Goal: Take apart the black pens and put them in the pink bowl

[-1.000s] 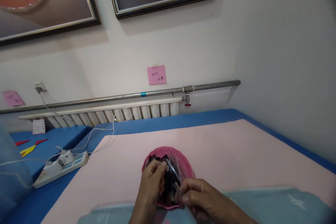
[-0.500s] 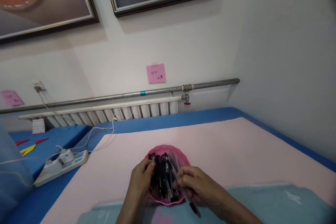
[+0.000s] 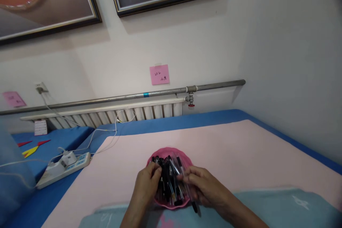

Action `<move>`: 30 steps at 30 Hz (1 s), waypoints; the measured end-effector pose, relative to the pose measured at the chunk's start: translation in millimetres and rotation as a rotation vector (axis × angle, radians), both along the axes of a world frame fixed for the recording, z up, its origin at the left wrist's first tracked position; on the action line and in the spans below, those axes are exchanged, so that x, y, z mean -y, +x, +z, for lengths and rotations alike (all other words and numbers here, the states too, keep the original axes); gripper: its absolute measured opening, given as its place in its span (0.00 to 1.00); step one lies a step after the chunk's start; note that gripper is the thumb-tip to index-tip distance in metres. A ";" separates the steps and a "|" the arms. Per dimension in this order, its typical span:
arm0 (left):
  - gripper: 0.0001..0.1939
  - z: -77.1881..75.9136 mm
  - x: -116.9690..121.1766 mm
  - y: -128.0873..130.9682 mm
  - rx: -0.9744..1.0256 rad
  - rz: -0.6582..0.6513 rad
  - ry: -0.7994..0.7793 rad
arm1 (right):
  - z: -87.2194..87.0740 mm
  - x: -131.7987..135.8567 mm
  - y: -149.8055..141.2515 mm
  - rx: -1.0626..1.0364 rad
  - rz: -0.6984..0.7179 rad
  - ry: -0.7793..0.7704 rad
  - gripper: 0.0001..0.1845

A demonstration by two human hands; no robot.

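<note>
A pink bowl with a wavy rim [image 3: 169, 149] holds many clear and black pens [image 3: 167, 181], lying mostly lengthwise toward me. My right hand [image 3: 204, 187] is closed around a clear pen [image 3: 194, 205] at the bowl's right side. That pen slants across the rim, with a black end toward me and another dark end over the pile. My left hand [image 3: 145, 185] rests at the bowl's left edge, thumb and forefinger bent together against the pens. What those fingertips pinch, if anything, is hidden.
A pale pink sheet [image 3: 227, 149] covers the blue table [image 3: 213, 114]. Nearest me lies a teal cloth [image 3: 269, 205]. A power strip [image 3: 80, 164] with white plugs and cables sits at left. Behind are a radiator [image 3: 146, 111], a pipe [image 3: 165, 92] and a pink note [image 3: 159, 74].
The pen in my right hand has tipped more upright, its near end shifting slightly left and up. My left hand has moved a little to the right over the pens.
</note>
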State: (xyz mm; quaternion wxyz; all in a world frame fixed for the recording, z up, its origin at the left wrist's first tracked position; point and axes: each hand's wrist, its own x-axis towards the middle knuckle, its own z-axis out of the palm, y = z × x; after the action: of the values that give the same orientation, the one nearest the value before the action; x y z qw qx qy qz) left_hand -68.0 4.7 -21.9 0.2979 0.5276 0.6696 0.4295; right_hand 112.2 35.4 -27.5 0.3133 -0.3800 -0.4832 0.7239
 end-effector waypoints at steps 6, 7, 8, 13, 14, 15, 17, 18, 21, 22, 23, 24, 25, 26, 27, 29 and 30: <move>0.09 11.3 12.9 33.9 0.243 -0.352 -0.109 | 9.9 7.6 5.2 -0.058 -0.087 -0.019 0.11; 0.09 12.8 15.7 40.2 0.241 -0.412 -0.109 | 11.4 8.3 6.1 -0.064 -0.108 -0.015 0.12; 0.08 13.9 18.1 45.7 0.223 -0.448 -0.103 | 12.4 8.5 6.9 -0.069 -0.131 -0.009 0.12; 0.08 12.1 20.3 57.9 0.062 -0.420 -0.054 | 11.5 5.9 9.8 -0.057 -0.187 0.028 0.13; 0.09 10.7 19.5 58.2 0.056 -0.421 -0.046 | 11.0 5.7 9.9 -0.056 -0.193 0.041 0.12; 0.10 9.2 18.8 58.2 0.057 -0.421 -0.039 | 10.8 5.9 9.8 -0.059 -0.201 0.054 0.12; 0.11 6.3 18.0 58.0 0.070 -0.407 -0.038 | 11.0 7.5 9.1 -0.079 -0.221 0.067 0.12; 0.12 5.2 18.1 57.9 0.078 -0.393 -0.044 | 11.5 8.7 8.5 -0.095 -0.231 0.065 0.12; 0.14 4.2 20.1 57.9 0.171 -0.390 -0.106 | 14.4 12.7 7.0 -0.150 -0.246 0.038 0.12; 0.16 4.7 21.0 57.9 0.241 -0.413 -0.150 | 15.6 13.7 6.8 -0.182 -0.246 0.025 0.12; 0.17 5.3 21.9 58.0 0.333 -0.444 -0.201 | 17.0 14.4 6.6 -0.222 -0.245 0.013 0.12; 0.18 6.0 22.6 58.2 0.438 -0.476 -0.252 | 18.2 14.8 6.7 -0.268 -0.243 0.001 0.12; 0.20 6.6 23.0 58.4 0.536 -0.500 -0.294 | 19.3 14.7 6.9 -0.313 -0.240 -0.010 0.12; 0.22 6.9 23.0 58.7 0.605 -0.510 -0.319 | 20.1 14.3 7.2 -0.351 -0.241 -0.018 0.12; 0.25 6.9 22.8 59.0 0.632 -0.499 -0.323 | 20.6 13.6 7.5 -0.375 -0.247 -0.024 0.12; 0.26 6.4 21.5 59.7 0.558 -0.419 -0.258 | 20.3 12.1 8.0 -0.376 -0.268 -0.026 0.12; 0.24 6.0 20.7 60.1 0.487 -0.370 -0.200 | 19.8 11.6 8.1 -0.359 -0.281 -0.021 0.12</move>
State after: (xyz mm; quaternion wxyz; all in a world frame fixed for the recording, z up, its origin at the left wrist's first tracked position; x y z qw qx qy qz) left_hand -7.9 -16.0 -15.8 0.5728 0.4904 0.5100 0.4138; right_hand 120.3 23.8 -7.7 0.4879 -0.3117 -0.3544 0.7343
